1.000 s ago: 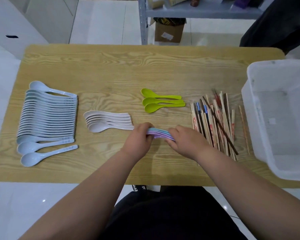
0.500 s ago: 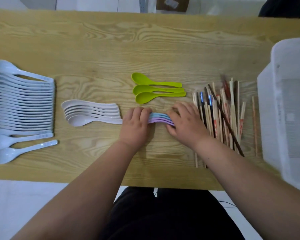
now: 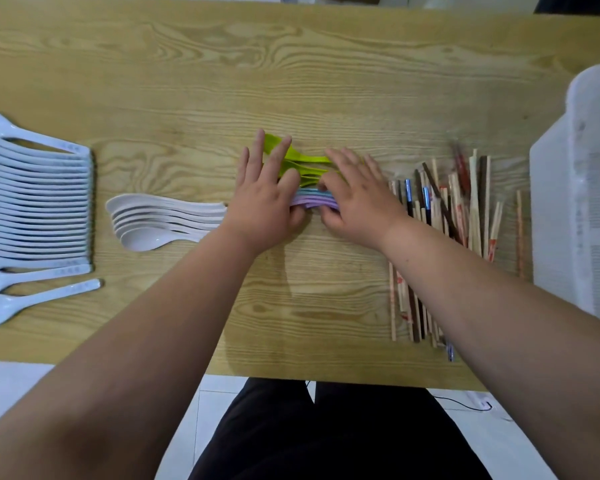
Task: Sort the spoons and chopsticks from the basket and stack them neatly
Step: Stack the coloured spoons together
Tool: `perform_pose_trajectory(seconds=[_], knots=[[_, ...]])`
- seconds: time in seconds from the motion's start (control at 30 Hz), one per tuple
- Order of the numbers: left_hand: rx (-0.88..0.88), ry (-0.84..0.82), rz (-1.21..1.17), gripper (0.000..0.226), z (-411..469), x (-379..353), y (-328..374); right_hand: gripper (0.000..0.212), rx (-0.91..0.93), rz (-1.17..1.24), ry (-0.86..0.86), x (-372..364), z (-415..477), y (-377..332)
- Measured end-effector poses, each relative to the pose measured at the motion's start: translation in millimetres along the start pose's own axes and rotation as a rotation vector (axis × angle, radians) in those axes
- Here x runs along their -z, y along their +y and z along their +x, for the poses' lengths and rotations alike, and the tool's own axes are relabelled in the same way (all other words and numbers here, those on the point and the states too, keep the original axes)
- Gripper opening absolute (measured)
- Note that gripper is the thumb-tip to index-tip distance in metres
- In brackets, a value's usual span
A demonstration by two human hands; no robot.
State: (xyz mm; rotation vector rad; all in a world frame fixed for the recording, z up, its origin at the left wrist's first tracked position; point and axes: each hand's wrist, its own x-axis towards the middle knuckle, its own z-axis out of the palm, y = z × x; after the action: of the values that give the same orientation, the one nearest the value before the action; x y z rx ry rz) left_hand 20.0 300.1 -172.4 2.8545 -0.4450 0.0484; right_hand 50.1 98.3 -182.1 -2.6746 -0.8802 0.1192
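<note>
My left hand (image 3: 264, 199) and my right hand (image 3: 357, 199) lie at the table's middle with fingers spread flat. Their fingertips rest on the green spoons (image 3: 303, 161). Both thumbs touch a small stack of purple and blue spoons (image 3: 312, 201) that lies between the hands, mostly covered. Nested white spoons (image 3: 167, 220) lie just left of my left hand. A long row of pale blue spoons (image 3: 35, 202) fills the left edge, with two loose ones below it. The chopsticks (image 3: 465, 209) lie in a loose pile right of my right hand.
The translucent white basket (image 3: 579, 188) stands at the table's right edge, close to the chopsticks. Bare wooden tabletop (image 3: 291, 64) stretches across the far half. The near table edge runs just in front of my lap.
Both hands have opened from their grip on the purple and blue stack and reached forward, fingers now spread over the green spoons. The camera has moved closer and lower.
</note>
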Motion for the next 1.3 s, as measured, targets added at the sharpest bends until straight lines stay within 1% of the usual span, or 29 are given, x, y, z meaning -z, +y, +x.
perform_pose_trajectory(seconds=[0.13,0.3,0.37,0.43,0.47,0.5,0.6,0.63,0.67,0.73,0.77,0.87,0.93,0.97,1.03,1.07,1.1,1.2,1.3], knots=[[-0.038,0.004,-0.016,0.032,2.3,0.0,-6.8,0.029,0.016,0.021,0.092,-4.9,-1.1,-0.6],[-0.087,0.078,0.004,0.031,-16.5,-3.0,-5.1,0.030,0.020,0.020,0.158,-12.4,-13.8,-9.0],[-0.092,0.099,-0.020,0.039,-23.4,-2.1,-5.6,0.028,0.011,0.003,0.175,-14.0,-15.4,-11.0],[-0.089,0.138,-0.112,0.053,-26.4,2.1,-6.5,0.027,0.012,-0.014,0.180,-16.1,-16.2,-11.3],[-0.030,0.166,-0.195,0.058,-25.2,5.5,-6.7,0.027,0.022,-0.024,0.180,-17.5,-16.6,-11.1],[0.086,0.186,-0.298,0.061,-22.0,11.3,-6.1,0.027,0.033,-0.034,0.184,-18.6,-17.4,-11.0],[0.494,0.207,-0.561,0.052,-1.2,31.6,-12.3,0.026,0.060,-0.051,0.225,-21.9,-19.3,-9.9],[0.596,0.156,-0.589,0.046,6.8,35.3,-17.3,0.025,0.066,-0.052,0.233,-23.3,-19.9,-10.2],[0.655,0.062,-0.573,0.040,13.7,38.5,-21.3,0.024,0.068,-0.051,0.233,-24.8,-20.6,-10.3],[0.626,-0.100,-0.503,0.027,21.6,40.2,-26.7,0.024,0.059,-0.051,0.225,-27.1,-21.2,-9.8],[0.600,-0.129,-0.500,0.023,22.3,40.0,-28.7,0.024,0.053,-0.051,0.228,-27.9,-21.5,-9.4],[0.563,-0.113,-0.560,0.017,16.6,39.4,-31.1,0.023,0.028,-0.043,0.249,-28.4,-22.0,-10.6],[0.473,-0.114,-0.588,0.011,6.6,37.5,-29.2,0.025,0.002,-0.022,0.275,-27.2,-22.4,-12.7],[0.391,-0.138,-0.570,0.018,-0.4,37.1,-26.2,0.028,-0.014,-0.008,0.282,-26.4,-22.4,-13.8],[0.200,-0.165,-0.437,0.059,-15.4,30.7,-18.0,0.039,-0.042,-0.004,0.276,-24.3,-22.9,-16.2],[0.144,-0.162,-0.374,0.071,-20.8,23.4,-15.2,0.044,-0.050,-0.014,0.265,-23.3,-23.5,-17.5],[0.132,-0.149,-0.343,0.073,-23.9,18.1,-12.2,0.048,-0.055,-0.023,0.247,-21.9,-24.9,-19.1],[0.158,-0.134,-0.330,0.065,-31.5,12.0,-3.4,0.056,-0.080,-0.022,0.175,-18.8,-33.9,-25.4],[0.142,-0.091,-0.296,0.059,-46.0,8.9,2.2,0.059,-0.130,-0.027,0.177,-21.5,-46.0,-31.9]])
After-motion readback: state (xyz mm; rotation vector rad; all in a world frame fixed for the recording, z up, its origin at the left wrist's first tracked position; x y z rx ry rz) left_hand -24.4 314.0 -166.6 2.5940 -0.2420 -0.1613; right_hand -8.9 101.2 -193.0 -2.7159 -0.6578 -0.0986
